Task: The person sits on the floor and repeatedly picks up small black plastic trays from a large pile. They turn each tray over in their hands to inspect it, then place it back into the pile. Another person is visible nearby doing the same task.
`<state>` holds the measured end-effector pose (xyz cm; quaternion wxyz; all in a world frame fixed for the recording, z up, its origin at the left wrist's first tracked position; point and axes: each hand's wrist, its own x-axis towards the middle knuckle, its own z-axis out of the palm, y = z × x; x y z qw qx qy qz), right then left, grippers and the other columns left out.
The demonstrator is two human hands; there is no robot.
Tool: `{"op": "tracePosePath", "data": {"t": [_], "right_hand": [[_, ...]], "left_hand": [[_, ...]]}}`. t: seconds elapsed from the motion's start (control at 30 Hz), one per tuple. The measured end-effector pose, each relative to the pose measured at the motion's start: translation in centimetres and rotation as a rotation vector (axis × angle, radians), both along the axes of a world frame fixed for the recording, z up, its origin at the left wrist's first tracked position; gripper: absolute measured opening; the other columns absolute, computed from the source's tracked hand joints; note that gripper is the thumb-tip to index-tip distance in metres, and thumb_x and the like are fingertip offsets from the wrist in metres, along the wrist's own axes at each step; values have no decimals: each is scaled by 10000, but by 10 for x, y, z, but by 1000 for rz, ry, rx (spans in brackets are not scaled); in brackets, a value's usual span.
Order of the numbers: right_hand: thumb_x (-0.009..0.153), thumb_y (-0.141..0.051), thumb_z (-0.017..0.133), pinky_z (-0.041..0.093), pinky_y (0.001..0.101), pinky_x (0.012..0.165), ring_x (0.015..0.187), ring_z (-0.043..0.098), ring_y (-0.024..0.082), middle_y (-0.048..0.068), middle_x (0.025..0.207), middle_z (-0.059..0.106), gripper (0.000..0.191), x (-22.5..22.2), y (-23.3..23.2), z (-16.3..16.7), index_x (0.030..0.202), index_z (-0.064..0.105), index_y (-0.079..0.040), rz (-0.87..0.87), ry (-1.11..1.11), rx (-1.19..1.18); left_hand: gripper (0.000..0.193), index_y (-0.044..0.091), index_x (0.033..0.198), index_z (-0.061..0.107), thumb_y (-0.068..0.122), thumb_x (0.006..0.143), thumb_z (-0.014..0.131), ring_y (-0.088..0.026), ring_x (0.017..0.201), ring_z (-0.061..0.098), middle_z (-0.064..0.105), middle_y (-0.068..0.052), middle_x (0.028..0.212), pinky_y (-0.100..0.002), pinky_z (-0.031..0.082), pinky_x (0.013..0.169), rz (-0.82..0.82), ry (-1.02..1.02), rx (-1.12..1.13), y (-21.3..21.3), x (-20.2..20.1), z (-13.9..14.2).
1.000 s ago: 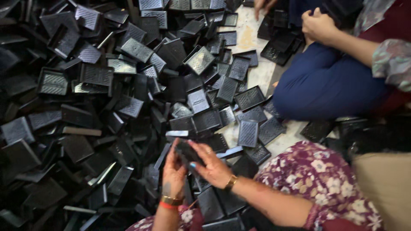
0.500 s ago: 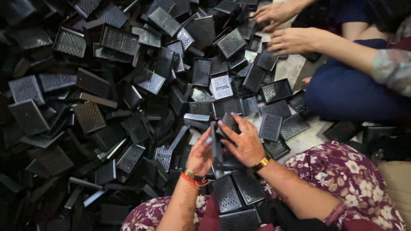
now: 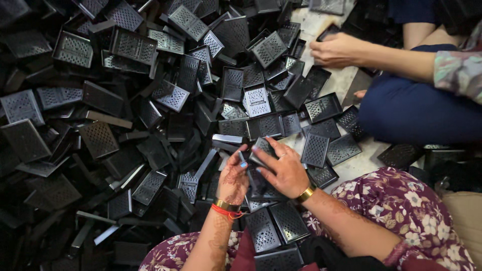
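Both hands still grasp black perforated tray (image 3: 261, 150); left hand (image 3: 233, 175), right hand (image 3: 286, 170) now raised higher

a pale, speckled stone floor (image 3: 359, 163) shows only in small patches at the upper right and centre right. the rest of it lies under a deep heap of black perforated trays (image 3: 125, 100) that reaches the left edge. the light is soft and even.
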<state>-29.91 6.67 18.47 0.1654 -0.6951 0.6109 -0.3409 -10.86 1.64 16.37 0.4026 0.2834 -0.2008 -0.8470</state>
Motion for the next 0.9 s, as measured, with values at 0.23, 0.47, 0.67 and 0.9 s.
{"op": "tracePosePath", "data": {"t": [0.23, 0.47, 0.67, 0.9], "right_hand": [[1037, -280, 565, 353, 320, 1157, 1394, 488, 180, 100, 1527, 543, 559, 2, 3, -26, 1555, 443, -110, 57, -895, 299], [1053, -242, 546, 384, 322, 1151, 1407, 511, 197, 106, 1551, 538, 526, 10, 9, -27, 1547, 443, -93, 189, -745, 238], [935, -254, 709, 402, 400, 1114, 1375, 520, 337, 195, 1526, 514, 719, 7, 11, -18, 1551, 390, -63, 303, -386, 120], [909, -271, 706, 546, 357, 972, 1146, 696, 312, 119, 1258, 710, 581, 8, 13, -15, 1442, 516, -142, 68, -251, 304]], "left_hand": [[859, 107, 1516, 380, 17, 753, 765, -234, 1272, 573, 596, -97, 1366, -371, 464, 1065, 32, -179, -121, 12, -13, 10], [782, 88, 1494, 437, 34, 798, 788, -234, 1225, 577, 601, -100, 1333, -379, 484, 1034, 101, -157, -101, 11, -7, -7], [575, 150, 1411, 516, 82, 893, 755, -237, 1144, 592, 610, -70, 1261, -413, 532, 923, 173, -12, 77, 8, 1, -37], [430, 193, 1256, 555, 153, 868, 734, -186, 1043, 650, 640, -10, 1125, -468, 576, 890, 253, -191, 97, 7, -1, -46]]}}
